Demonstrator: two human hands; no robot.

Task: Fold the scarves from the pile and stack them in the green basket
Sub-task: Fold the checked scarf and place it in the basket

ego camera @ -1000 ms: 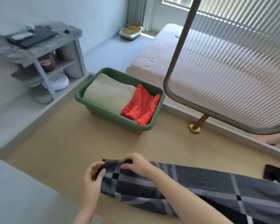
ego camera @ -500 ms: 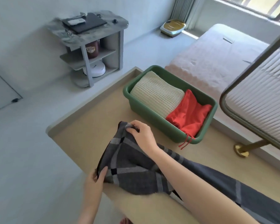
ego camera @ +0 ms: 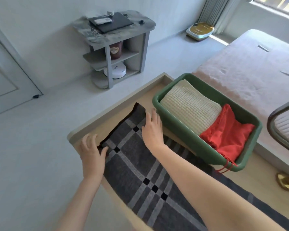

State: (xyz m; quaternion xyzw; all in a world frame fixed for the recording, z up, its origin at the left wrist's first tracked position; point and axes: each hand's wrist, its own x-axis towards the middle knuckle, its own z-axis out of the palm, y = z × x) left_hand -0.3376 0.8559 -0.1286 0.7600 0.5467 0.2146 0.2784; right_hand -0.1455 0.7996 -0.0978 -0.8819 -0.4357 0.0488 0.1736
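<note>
Now, head view: one camera looks down over both forearms.
Plaid scarf: grey with black checks, spread flat along the tan table; its end lies far left, just beside the basket.
Left hand: pinches the scarf's near-left corner, thumb on top.
Right hand: fingers fairly straight, resting on the scarf's far corner, close to the basket wall.
Green basket: on the table, right of the hands.
Cream knitted scarf: folded, in the basket's far-left part.
Red scarf: folded beside it, tassels hanging over the near-right rim.
Grey shelf unit: far left, against the wall.
</note>
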